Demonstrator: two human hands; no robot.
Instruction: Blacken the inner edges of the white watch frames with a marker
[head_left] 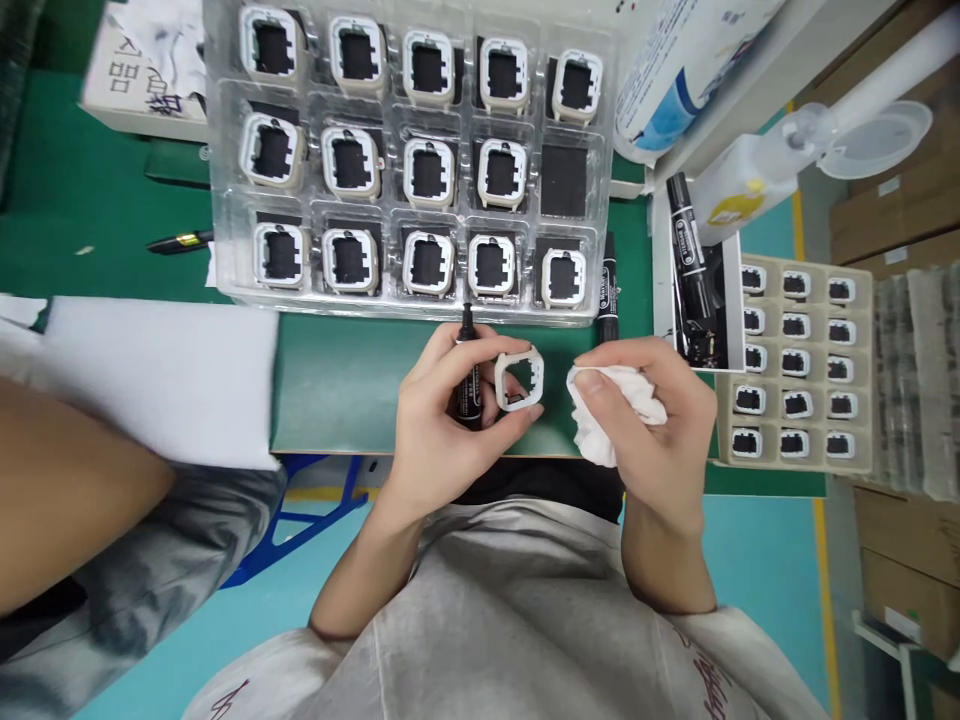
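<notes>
I'm at a factory assembly bench: a green work mat holds a clear blister tray filled with identical white square frames, a second tray of parts sits to my right, and cardboard cartons stack beyond.

Glossy clear plastic tray; matt white frame; soft cloth.

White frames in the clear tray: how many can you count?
14 white frames in the clear tray: five far row, four middle row, five near row. None seem hidden.
</notes>
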